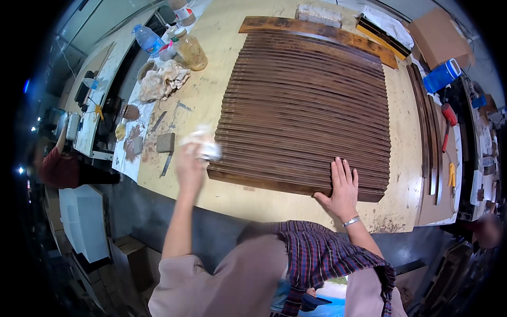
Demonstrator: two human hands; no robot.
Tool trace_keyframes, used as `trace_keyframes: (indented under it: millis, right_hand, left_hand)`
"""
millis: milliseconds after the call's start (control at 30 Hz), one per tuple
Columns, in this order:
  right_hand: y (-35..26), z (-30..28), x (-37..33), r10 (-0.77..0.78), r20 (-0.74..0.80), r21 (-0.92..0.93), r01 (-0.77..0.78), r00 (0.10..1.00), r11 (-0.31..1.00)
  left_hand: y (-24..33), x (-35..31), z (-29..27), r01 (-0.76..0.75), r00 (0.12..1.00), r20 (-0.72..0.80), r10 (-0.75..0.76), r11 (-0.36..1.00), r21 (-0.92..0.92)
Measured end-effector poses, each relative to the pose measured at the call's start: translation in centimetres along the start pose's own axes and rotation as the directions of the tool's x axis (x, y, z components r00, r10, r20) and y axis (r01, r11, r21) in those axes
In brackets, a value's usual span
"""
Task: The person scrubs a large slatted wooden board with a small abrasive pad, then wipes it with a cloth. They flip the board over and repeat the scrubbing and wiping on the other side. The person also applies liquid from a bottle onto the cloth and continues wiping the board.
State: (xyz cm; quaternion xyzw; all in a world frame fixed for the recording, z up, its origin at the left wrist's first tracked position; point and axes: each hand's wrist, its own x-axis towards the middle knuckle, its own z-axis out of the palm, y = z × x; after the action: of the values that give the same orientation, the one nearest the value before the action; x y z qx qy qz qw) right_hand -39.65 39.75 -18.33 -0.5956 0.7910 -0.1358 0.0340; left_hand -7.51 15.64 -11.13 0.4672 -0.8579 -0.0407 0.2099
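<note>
A dark brown wooden panel (306, 111) with many parallel ridges lies flat on the pale worktable (232, 202). By the panel's left edge, my left hand (190, 166) is closed around a crumpled white rag (209, 149); both are smeared by motion. I cannot tell whether the rag touches the panel. My right hand (344, 191) rests flat on the panel's near right part, fingers stretched out and pointing away from me, and holds nothing.
Left of the panel are a grey block (166, 142), a stained rag heap (163, 80), a jar (192, 52) and a blue-tinted bottle (148, 40). A brown plank (311, 27) lies behind it. On the right are long dark strips (429, 132) and a red mallet (449, 114). Another person (55, 164) stands far left.
</note>
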Motion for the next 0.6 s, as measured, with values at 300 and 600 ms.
trace_keyframes:
  millis: [300,600]
  right_hand:
    - [-0.1,1.0,0.1,-0.023,-0.002,-0.017,0.023,1.0,1.0]
    - [-0.3,0.5,0.2,-0.034,-0.027,-0.027,0.034,0.999,0.999]
  left_hand:
    - [8.8,-4.6,8.0,-0.434,0.855,0.133,0.501,0.833,-0.344]
    - [-8.1,-5.7,1.3,-0.049,0.974,-0.222,0.037,0.998,-0.049]
